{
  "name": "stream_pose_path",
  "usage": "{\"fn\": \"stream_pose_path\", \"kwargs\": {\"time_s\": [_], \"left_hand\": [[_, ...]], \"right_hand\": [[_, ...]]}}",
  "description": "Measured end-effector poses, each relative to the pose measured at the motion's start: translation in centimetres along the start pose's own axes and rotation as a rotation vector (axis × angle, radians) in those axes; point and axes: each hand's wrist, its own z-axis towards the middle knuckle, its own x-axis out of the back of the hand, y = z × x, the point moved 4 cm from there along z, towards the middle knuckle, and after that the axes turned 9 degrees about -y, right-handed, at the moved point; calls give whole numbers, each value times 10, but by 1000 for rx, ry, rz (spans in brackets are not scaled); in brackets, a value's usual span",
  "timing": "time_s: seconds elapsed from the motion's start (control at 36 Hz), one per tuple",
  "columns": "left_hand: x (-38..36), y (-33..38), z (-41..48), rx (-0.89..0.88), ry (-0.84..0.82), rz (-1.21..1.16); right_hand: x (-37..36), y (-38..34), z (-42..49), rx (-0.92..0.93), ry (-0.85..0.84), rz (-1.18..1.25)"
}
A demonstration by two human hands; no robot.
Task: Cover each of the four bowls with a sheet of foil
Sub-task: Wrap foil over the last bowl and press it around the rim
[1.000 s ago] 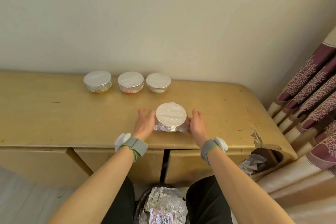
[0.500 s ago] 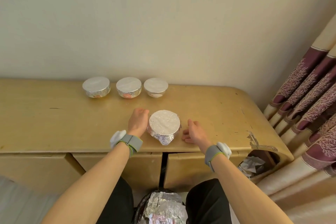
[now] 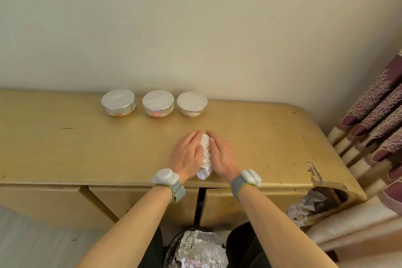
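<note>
You are in a home, in a lived-in room. A worn yellow wooden desk (image 3: 65, 148) with drawers (image 3: 134, 202) stands against a plain cream wall (image 3: 195, 28), its veneer chipped at the near right corner (image 3: 315, 172). Patterned maroon and cream curtains (image 3: 374, 132) hang at the right. Pale floorboards (image 3: 32, 243) show at the near left.

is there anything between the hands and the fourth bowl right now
Nothing visible. The left hand and right hand press flat on either side of the foil-covered bowl, straight onto its foil. The three covered bowls sit apart, farther back on the cabinet top.
</note>
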Motion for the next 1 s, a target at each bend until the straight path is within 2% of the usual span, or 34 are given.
{"fn": "stream_pose_path", "kwargs": {"time_s": [0.08, 0.25, 0.42, 0.53, 0.58, 0.64, 0.69, 0.75, 0.83, 0.92, 1.0], "left_hand": [[-2, -5, -2, 25, 33, -98], [-3, -7, 0, 69, -6, -215], [2, -6, 2, 96, -143, -251], [13, 0, 5, 95, -226, -103], [19, 0, 5, 102, -243, -17], [28, -1, 1, 120, -207, -41], [33, -6, -5, 195, -95, -151], [32, -16, -18, 390, 11, -312], [14, -32, -27, 735, -30, -672], [4, -34, -25, 821, -63, -995], [7, -32, -24, 859, -11, -1099]], "right_hand": [[-3, 4, 0, -22, 25, 103], [-7, 7, 0, -137, 5, 289], [-6, 7, 1, -218, -18, 346], [0, 7, -3, -291, -58, 386], [4, 7, -6, -308, -34, 422], [9, 9, -10, -353, 18, 436], [12, 14, -11, -402, 59, 453], [12, 18, -13, -455, 43, 489], [13, 19, -16, -510, 5, 587], [16, 18, -18, -527, -18, 592], [17, 19, -23, -544, -37, 593]]}}
